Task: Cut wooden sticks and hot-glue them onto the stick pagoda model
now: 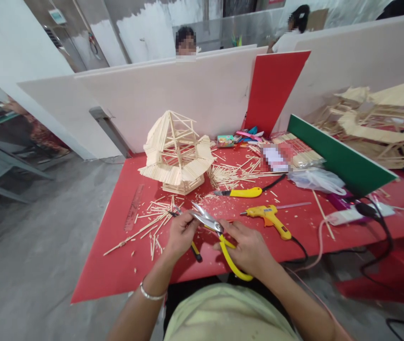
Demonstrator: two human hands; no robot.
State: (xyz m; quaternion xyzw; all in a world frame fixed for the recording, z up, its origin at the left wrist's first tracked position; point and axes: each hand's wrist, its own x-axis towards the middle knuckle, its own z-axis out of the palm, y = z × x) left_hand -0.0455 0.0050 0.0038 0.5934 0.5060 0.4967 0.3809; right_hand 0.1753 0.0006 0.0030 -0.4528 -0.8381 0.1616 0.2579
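Note:
Yellow-handled scissors [219,228] with parted silver blades are in my right hand [249,246], its fingers at the handles. My left hand [181,232] is closed in a pinch beside the blades; what it holds is too small to make out. Under and beside my left hand lies a dark-handled tool [196,252], partly hidden. A wooden stick model [178,154] with a partly covered roof stands beyond my hands. Loose thin sticks [159,213] lie left of my left hand, and another pile [228,174] is right of the model.
A yellow glue gun [273,220] and yellow cutter [246,192] lie right on the red table [116,270]. A clear ruler [133,208] is left. Behind are a plastic bag [317,180], green board [340,151] and white partition [187,94]. People sit beyond it.

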